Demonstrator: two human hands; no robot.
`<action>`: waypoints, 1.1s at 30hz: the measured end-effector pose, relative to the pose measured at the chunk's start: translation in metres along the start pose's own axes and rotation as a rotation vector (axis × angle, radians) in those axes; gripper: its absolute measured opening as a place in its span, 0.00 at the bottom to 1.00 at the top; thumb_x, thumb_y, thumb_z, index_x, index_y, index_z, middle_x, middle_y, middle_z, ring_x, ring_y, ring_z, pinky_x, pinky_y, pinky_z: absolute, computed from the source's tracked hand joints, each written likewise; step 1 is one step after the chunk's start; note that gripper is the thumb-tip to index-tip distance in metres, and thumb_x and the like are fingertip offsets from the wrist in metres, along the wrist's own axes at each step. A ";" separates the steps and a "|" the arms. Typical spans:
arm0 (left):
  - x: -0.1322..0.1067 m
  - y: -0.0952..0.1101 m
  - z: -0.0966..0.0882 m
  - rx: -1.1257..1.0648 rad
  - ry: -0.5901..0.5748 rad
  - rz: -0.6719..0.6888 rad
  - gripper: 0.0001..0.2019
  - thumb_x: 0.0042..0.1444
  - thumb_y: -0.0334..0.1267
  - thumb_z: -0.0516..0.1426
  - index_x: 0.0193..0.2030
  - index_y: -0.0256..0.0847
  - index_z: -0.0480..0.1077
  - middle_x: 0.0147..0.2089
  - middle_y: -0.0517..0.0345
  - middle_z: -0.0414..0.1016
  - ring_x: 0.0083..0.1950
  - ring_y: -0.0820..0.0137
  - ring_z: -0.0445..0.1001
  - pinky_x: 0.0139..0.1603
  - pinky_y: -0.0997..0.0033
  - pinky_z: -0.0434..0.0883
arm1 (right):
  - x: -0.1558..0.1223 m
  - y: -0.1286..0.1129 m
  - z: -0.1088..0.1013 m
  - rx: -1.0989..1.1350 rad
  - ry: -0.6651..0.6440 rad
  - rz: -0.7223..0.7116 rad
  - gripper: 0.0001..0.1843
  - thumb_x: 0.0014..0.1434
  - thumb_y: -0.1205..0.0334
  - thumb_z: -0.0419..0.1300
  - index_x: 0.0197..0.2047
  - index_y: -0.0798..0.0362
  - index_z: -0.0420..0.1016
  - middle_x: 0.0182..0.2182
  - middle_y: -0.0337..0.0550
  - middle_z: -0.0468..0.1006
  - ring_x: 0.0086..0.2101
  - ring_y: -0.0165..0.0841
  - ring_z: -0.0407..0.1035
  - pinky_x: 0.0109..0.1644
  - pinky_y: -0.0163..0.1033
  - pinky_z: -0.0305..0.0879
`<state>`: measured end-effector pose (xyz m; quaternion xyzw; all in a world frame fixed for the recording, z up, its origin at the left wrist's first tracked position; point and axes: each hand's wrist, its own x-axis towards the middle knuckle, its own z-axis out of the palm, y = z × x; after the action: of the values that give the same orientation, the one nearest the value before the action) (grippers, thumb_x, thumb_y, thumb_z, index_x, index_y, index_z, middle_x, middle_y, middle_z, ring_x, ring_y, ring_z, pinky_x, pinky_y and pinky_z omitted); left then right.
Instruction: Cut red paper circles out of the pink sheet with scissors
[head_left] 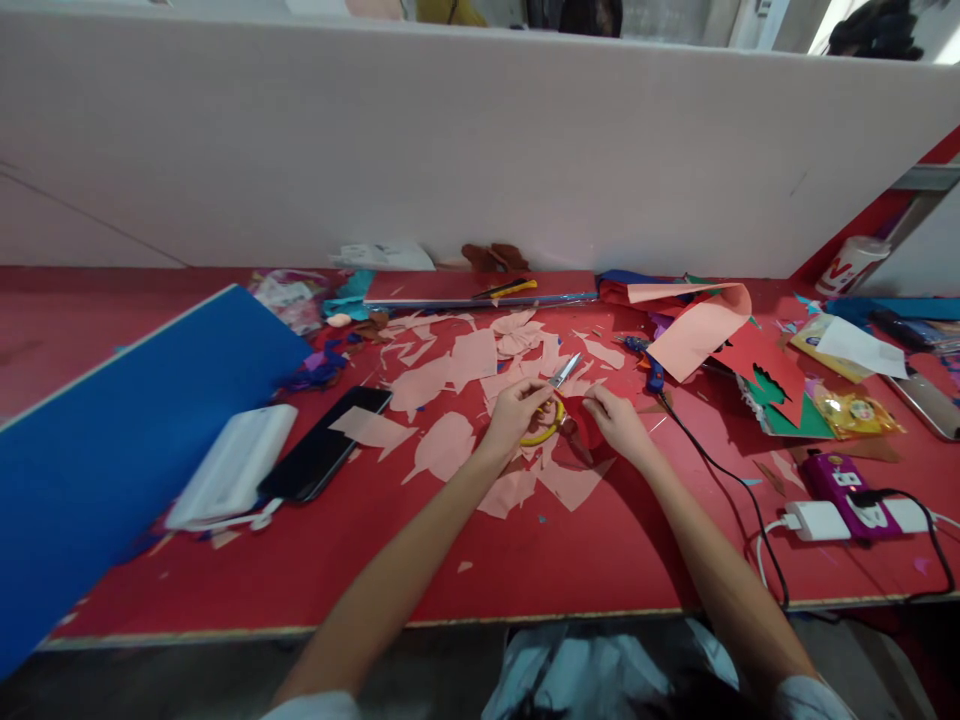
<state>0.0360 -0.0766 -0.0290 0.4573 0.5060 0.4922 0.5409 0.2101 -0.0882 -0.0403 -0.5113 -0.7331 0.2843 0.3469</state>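
Observation:
My left hand (519, 412) is closed in a pinch over a pair of scissors (545, 428) with yellow handles; the blades point away from me. What its fingertips hold is too small to make out. Just to the right, my right hand (616, 422) also pinches with thumb and forefinger. A small red piece (586, 424) hangs by its fingertips, hard to tell from the red table. Under and around both hands lie many salmon-pink felt scraps (442, 447). A dark brown piece (576, 440) shows beneath the scissors.
A glue gun (655, 372) with a black cord lies right of my hands, near a curled pink sheet (701, 330). Further right is a purple power strip (851, 495). At left are a black phone (326, 445), a white face mask (234, 465) and a blue board (157, 440). A cutter (510, 289) lies behind.

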 end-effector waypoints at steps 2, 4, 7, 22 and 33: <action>0.004 -0.002 -0.003 0.090 0.011 0.040 0.13 0.44 0.45 0.60 0.30 0.37 0.69 0.22 0.63 0.68 0.22 0.77 0.64 0.21 0.78 0.59 | 0.001 0.000 -0.001 -0.100 -0.034 0.018 0.09 0.63 0.61 0.46 0.35 0.51 0.65 0.28 0.40 0.71 0.31 0.32 0.67 0.36 0.33 0.58; 0.008 -0.004 -0.007 0.194 0.017 0.108 0.11 0.46 0.45 0.59 0.29 0.38 0.69 0.23 0.62 0.68 0.23 0.75 0.66 0.23 0.77 0.61 | 0.002 -0.002 -0.003 -0.222 -0.073 0.035 0.10 0.64 0.62 0.45 0.38 0.52 0.66 0.29 0.42 0.74 0.32 0.33 0.68 0.36 0.32 0.57; 0.015 -0.004 -0.015 0.460 0.018 0.247 0.09 0.50 0.43 0.55 0.29 0.39 0.69 0.29 0.58 0.73 0.31 0.71 0.70 0.32 0.74 0.66 | 0.004 -0.008 -0.006 -0.432 -0.144 0.044 0.12 0.65 0.62 0.43 0.43 0.53 0.67 0.32 0.45 0.77 0.33 0.33 0.71 0.35 0.32 0.57; 0.005 0.022 -0.025 1.511 -0.191 0.201 0.24 0.57 0.56 0.48 0.50 0.40 0.67 0.47 0.45 0.75 0.46 0.56 0.75 0.38 0.67 0.68 | 0.041 -0.050 -0.050 -1.018 -0.289 -0.081 0.18 0.65 0.66 0.40 0.56 0.53 0.61 0.39 0.53 0.79 0.40 0.39 0.74 0.35 0.36 0.62; 0.021 0.021 -0.045 1.513 0.011 0.137 0.21 0.55 0.53 0.50 0.45 0.37 0.67 0.43 0.41 0.76 0.44 0.53 0.76 0.36 0.64 0.69 | 0.041 -0.046 -0.089 -1.143 -0.261 -0.096 0.17 0.65 0.66 0.42 0.54 0.53 0.64 0.35 0.51 0.79 0.37 0.37 0.74 0.35 0.35 0.58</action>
<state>-0.0106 -0.0536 -0.0138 0.7316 0.6787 0.0457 0.0455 0.2457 -0.0587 0.0576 -0.5443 -0.8290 -0.1115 -0.0644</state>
